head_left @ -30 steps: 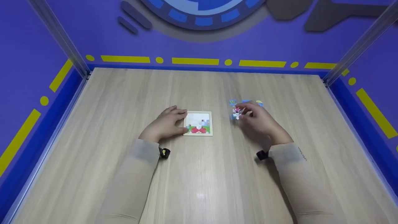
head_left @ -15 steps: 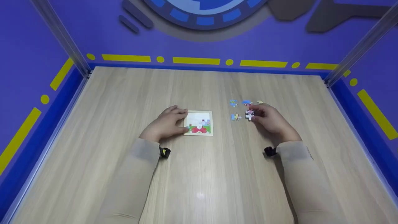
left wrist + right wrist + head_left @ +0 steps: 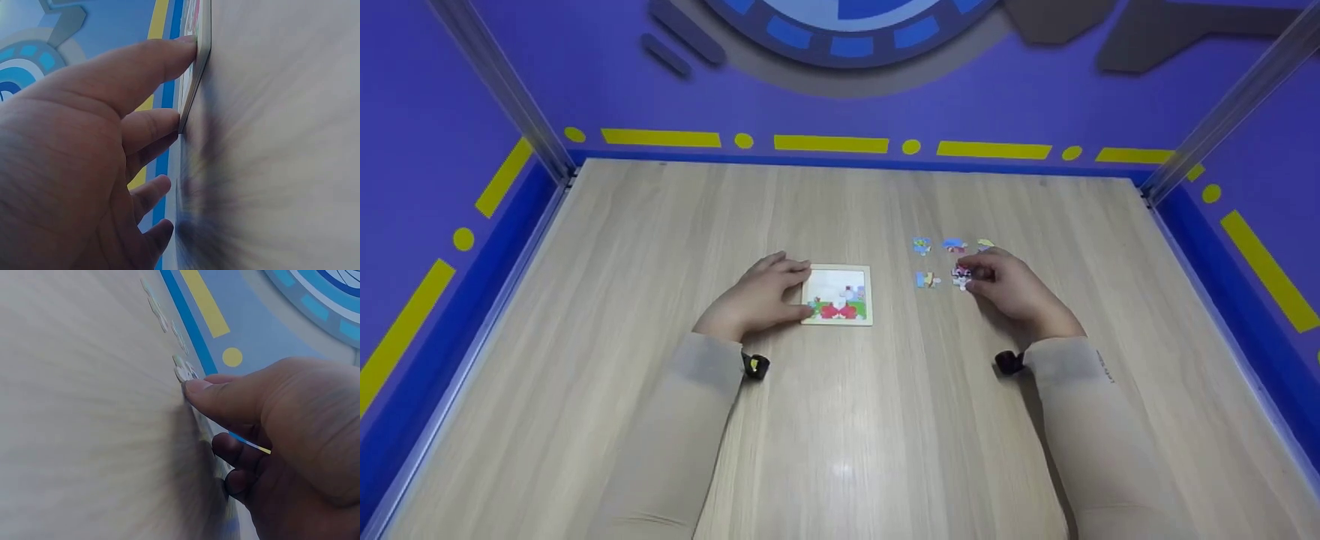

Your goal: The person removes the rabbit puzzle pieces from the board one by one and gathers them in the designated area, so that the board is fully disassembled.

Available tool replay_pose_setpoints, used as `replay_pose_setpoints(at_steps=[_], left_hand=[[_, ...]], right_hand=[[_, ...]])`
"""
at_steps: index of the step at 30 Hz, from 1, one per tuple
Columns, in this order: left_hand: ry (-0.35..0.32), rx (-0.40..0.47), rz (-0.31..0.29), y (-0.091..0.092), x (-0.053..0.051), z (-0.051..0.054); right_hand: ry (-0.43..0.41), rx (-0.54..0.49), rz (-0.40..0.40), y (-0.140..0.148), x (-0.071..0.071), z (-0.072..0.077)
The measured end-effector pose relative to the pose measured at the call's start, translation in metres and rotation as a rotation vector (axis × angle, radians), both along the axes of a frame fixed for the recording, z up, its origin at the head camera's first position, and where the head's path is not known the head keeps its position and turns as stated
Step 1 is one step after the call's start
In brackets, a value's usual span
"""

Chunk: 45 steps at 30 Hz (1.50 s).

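On the table lies a small square puzzle board (image 3: pixel 840 295) with a pale wooden rim, its lower part covered by a red, green and white picture. My left hand (image 3: pixel 757 297) touches its left edge, thumb at the lower corner and index finger near the upper one. In the left wrist view that thumb (image 3: pixel 152 67) rests on the rim with the fingers loosely extended. My right hand (image 3: pixel 1020 292) pinches a white, red and black puzzle piece (image 3: pixel 961 275) between thumb and fingers. The right wrist view shows this puzzle piece (image 3: pixel 183 371) at the fingertips, at the table surface.
Loose pieces lie right of the board: a blue-and-yellow one (image 3: pixel 922 245), a blue-and-red one (image 3: pixel 955 245), a yellowish one (image 3: pixel 985 244) partly behind the right hand, and a nearer blue-and-yellow one (image 3: pixel 928 280). Blue walls (image 3: pixel 840 112) surround the wooden table (image 3: pixel 840 420).
My right hand has moved a little to the right with the puzzle piece, uncovering the nearer blue-and-yellow piece, then stays nearly still. My left hand and the board have not moved.
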<state>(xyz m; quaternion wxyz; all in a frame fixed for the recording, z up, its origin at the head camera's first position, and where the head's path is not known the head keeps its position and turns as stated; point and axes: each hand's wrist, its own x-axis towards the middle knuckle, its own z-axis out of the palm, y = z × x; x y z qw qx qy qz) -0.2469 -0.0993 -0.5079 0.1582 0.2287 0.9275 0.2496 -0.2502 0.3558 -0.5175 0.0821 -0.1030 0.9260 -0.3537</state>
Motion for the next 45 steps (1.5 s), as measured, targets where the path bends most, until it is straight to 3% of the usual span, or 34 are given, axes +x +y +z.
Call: replay_pose_setpoints(at_steps=[15, 23, 29, 37, 45], left_hand=[[0.003, 0.001, -0.023, -0.001, -0.002, -0.001], [0.015, 0.006, -0.021, 0.0, -0.002, -0.002], [0.018, 0.008, -0.013, 0.0, -0.002, -0.003], [0.019, 0.004, -0.007, 0.0, -0.001, -0.003], [0.029, 0.0, -0.002, 0.002, -0.001, -0.002]], right_hand=[[0.02, -0.063, -0.034, -0.013, 0.001, 0.01], [0.057, -0.115, 0.012, -0.053, 0.007, 0.019], [0.014, -0.132, 0.051, -0.092, 0.014, 0.028], [-0.017, -0.129, 0.038, -0.135, 0.02, 0.045], [-0.034, -0.186, 0.083, -0.161, 0.017, 0.037]])
